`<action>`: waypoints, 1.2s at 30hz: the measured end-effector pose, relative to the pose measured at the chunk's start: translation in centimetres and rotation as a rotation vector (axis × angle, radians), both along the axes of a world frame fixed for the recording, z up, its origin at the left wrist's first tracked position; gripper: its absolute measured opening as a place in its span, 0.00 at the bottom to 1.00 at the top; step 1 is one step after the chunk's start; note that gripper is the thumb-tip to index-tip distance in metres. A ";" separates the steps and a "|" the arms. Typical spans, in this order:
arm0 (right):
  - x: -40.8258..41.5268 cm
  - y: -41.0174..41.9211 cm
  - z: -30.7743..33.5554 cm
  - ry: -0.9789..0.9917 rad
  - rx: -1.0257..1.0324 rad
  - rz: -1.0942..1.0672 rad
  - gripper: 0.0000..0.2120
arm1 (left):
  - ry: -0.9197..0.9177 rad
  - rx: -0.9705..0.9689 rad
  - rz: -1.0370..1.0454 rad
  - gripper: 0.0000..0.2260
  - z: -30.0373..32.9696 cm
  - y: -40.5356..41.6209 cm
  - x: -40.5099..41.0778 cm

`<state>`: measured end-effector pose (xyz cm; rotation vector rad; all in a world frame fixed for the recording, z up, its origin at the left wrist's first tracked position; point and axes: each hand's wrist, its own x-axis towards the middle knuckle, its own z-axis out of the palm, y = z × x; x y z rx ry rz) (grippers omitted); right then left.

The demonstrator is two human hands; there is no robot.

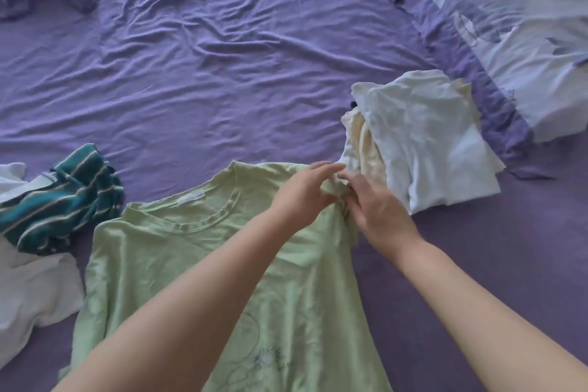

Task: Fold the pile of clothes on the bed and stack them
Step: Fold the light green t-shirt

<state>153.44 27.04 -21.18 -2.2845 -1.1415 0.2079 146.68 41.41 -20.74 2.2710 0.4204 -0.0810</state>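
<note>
Both hands, left hand (302, 192) and right hand (374, 210), seem to pinch the green T-shirt (178, 264) shoulder. Folded white clothes (426, 140) lie just beyond the right.

Both hands, left hand (304, 189) and right hand (377, 210), pinch the green T-shirt's (191, 264) shoulder beside stacked white clothes (423, 137).

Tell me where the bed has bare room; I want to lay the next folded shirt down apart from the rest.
The widest bare sheet lies beyond the green shirt, between the striped top and the folded white stack. A smaller strip shows near right, below that stack. The left edge is crowded with unfolded white clothes.
</note>
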 end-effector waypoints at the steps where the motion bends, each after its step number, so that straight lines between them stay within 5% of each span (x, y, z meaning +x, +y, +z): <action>1: 0.1 0.1 0.8 0.089 0.008 -0.011 0.16 | -0.005 -0.047 0.010 0.17 0.6 -0.1 0.4; 3: 0.2 0.1 1.7 0.133 0.012 -0.032 0.18 | 0.014 -0.069 0.082 0.09 1.3 0.1 1.0; 7: -0.1 -1.0 1.8 0.019 -0.156 -0.047 0.25 | 0.044 -0.092 0.279 0.09 2.3 1.0 1.1; 10: 0.2 -1.4 3.1 0.011 -0.067 -0.177 0.22 | 0.084 -0.062 0.318 0.07 2.2 1.1 0.8; 14: 3.4 -0.6 4.7 -0.191 0.014 -0.300 0.19 | 0.124 -0.159 0.253 0.24 1.7 -1.0 0.5; 17: 5.0 -0.8 3.8 -0.494 -0.033 -0.214 0.19 | 0.200 0.071 0.142 0.27 0.2 -3.5 -1.2; 20: 2.6 -2.4 2.0 -0.594 -0.061 -0.032 0.16 | 0.376 0.305 -0.023 0.25 -1.7 -5.7 -4.0; 24: -2.8 -5.5 -2.8 -0.542 -0.320 0.372 0.15 | 0.516 0.440 -0.120 0.27 -3.5 -7.6 -6.8; 28: -3.8 -6.3 -4.2 -0.363 -0.743 0.388 0.30 | 0.592 0.480 -0.118 0.30 -4.9 -8.0 -8.5; 30: -3.5 -6.2 -3.7 -0.324 -0.930 0.398 0.30 | 0.621 0.496 -0.113 0.31 -5.2 -7.9 -9.2; 36: -7.6 -5.8 -3.0 -0.197 -0.791 0.315 0.27 | 0.648 0.462 -0.024 0.32 -5.2 -9.2 -13.5</action>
